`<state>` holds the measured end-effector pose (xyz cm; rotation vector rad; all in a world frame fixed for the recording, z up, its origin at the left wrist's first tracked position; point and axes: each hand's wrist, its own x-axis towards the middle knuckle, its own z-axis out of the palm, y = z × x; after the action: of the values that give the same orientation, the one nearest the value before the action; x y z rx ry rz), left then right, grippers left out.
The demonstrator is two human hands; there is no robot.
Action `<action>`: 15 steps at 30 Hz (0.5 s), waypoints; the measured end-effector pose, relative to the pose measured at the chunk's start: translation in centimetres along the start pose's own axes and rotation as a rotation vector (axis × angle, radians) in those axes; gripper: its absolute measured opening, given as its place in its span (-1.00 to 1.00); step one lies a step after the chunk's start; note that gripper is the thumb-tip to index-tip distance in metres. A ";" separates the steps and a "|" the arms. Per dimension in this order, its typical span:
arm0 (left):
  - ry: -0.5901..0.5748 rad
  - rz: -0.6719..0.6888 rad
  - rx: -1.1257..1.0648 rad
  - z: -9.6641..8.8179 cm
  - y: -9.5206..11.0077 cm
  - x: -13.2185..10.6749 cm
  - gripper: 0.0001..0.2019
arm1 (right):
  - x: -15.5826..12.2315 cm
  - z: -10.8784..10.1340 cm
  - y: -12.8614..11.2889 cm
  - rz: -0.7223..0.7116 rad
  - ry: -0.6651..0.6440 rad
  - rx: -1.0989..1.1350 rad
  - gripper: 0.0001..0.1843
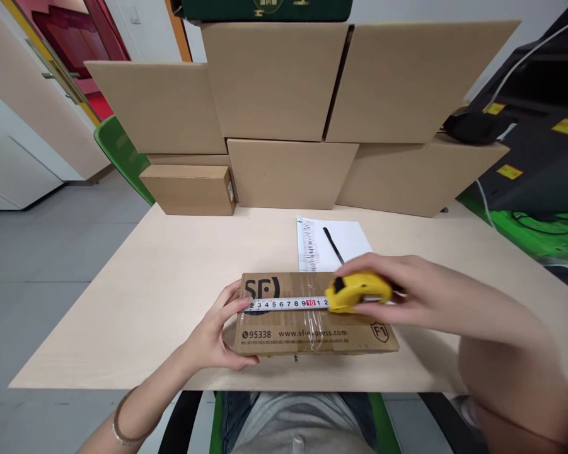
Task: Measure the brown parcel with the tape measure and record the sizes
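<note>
A brown cardboard box [307, 337] with SF lettering lies flat near the table's front edge. My left hand [220, 331] grips its left end, thumb low at the front corner and a fingertip pressing the end of the white tape blade [284, 304]. That blade runs across the box top from left to right, with numbers up to about 12 showing. Closed around the yellow tape measure [359, 291] is my right hand [392, 284], just over the right half of the box. Part of the case is covered by my fingers.
Behind the box lie white paper sheets [314, 243] and a black pen [333, 244]. A smaller brown box [196, 189] stands at the table's back left. Large stacked cartons [284, 82] wall off the back edge, and a green chair [123, 157] is beyond the left side.
</note>
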<state>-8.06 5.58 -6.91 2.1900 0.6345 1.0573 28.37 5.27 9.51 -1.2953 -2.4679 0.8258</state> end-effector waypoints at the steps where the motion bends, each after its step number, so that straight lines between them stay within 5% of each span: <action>1: 0.000 0.000 -0.004 0.1 0.0 0.0 -0.04 | 1.5 0.5 -1.1 -0.040 -0.026 -0.005 -0.62; 8: 0.085 -0.158 -0.169 0.8 -0.2 -0.3 0.43 | 7.5 4.0 -6.4 -0.411 -0.028 -0.253 -0.61; 12: 0.118 -0.233 -0.192 0.1 1.1 0.2 0.17 | 6.5 3.1 -6.1 -0.262 0.330 -0.243 -0.56; 15: 0.174 -0.421 -0.288 -0.5 2.5 1.2 -0.14 | 4.5 1.7 -4.4 -0.100 0.644 -0.167 -0.48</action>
<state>-7.41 4.82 -4.26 1.6371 0.9118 1.0423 21.99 6.30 10.44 -1.2286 -2.0774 0.1332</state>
